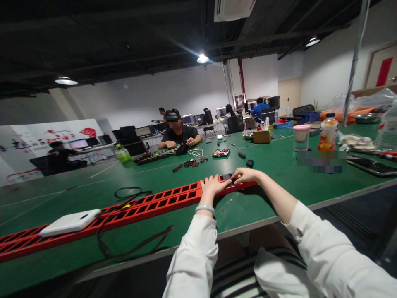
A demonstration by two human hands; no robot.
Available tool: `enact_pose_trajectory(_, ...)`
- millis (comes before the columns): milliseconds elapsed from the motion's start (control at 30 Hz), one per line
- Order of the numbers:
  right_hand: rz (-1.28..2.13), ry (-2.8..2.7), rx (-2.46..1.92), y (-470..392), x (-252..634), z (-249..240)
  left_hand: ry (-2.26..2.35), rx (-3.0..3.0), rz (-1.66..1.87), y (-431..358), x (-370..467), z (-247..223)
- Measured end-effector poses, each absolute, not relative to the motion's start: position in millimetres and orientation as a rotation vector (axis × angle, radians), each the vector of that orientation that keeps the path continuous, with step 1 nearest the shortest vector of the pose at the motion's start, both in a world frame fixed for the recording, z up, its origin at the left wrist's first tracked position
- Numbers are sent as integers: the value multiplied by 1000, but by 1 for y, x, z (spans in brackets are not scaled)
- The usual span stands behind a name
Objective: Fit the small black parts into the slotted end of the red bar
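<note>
A long red slotted rail (176, 198) runs across the green table from the left edge to my hands. My left hand (213, 186) lies over the rail, its fingers bent across the far side and its thumb stretched to the right, close to my right fingertips. Toward the rail's right end, my right hand (245, 176) is closed in a pinch on a small black piece at the rail's surface. A dark grey block (227, 176) sits in the rail between the hands. The exact shape of the pinched piece is hidden by my fingers.
A white power bank (72, 221) lies on the rail's left part, with a black strap (133, 248) nearby. Several small dark parts (189, 163) lie beyond my hands. Opposite, a person (178, 132) handles wires. A cup (300, 138), bottle (328, 132) and phone (372, 165) stand right.
</note>
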State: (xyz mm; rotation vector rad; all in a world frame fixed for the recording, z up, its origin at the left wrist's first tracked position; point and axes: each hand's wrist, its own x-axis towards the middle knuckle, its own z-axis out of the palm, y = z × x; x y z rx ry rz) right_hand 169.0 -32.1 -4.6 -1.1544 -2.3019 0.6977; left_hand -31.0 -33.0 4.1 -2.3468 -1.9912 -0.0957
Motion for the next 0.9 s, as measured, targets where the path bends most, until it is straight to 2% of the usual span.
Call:
enact_pose_trajectory(600, 513, -2419, -1050, -29, 163, -6, -1992, -2344, -98, -31, -33, 2)
enact_pose_trajectory(900, 655, -2329, -1055, -28, 160, -11, -1999, -2351, -92, -32, -32, 3)
